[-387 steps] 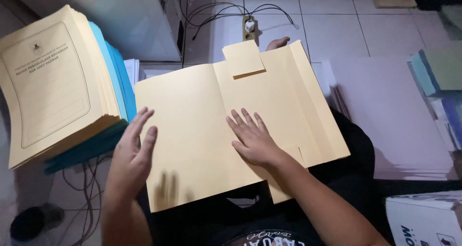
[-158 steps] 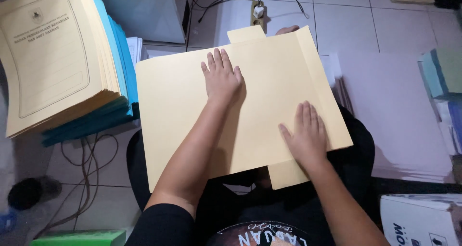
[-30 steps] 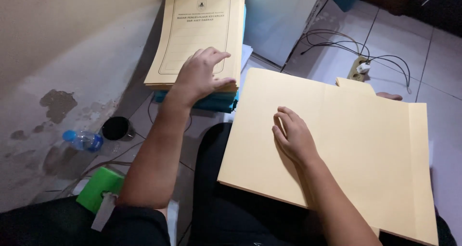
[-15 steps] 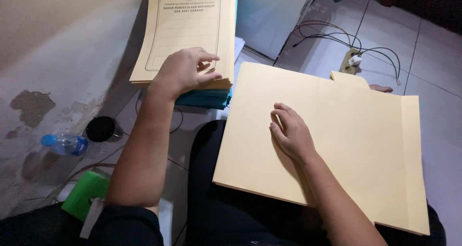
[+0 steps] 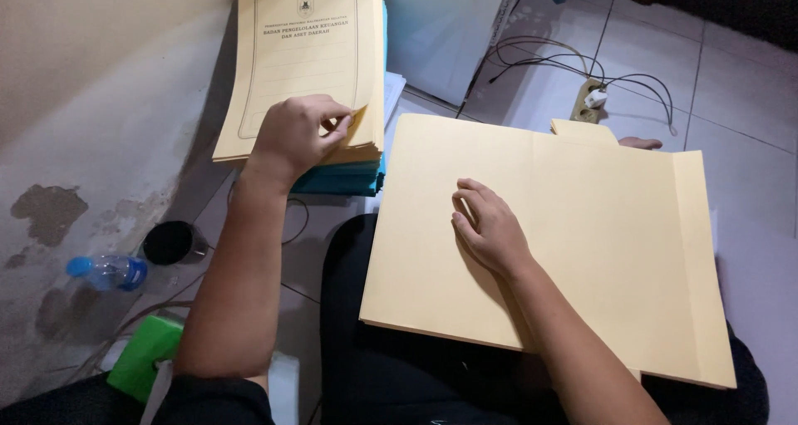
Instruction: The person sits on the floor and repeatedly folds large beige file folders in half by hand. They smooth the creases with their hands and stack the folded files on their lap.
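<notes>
A wide tan folder (image 5: 598, 242) lies flat across my lap. My right hand (image 5: 490, 230) rests palm down on its left half, fingers loosely together, holding nothing. To the left stands a tall stack of tan printed folders (image 5: 303, 59) over several blue ones (image 5: 345, 176). My left hand (image 5: 299, 134) reaches to that stack and pinches the near right corner of the top folder between thumb and fingers.
A power strip (image 5: 588, 101) with black cables lies on the white tiled floor behind the lap folder. A plastic bottle with a blue cap (image 5: 108, 271), a dark cup (image 5: 169, 242) and a green object (image 5: 143, 354) sit by the stained wall at left.
My left hand has slid from the top of the stack to its near right corner and closed on the top folder's edge. The right hand stays on the lap folder.
</notes>
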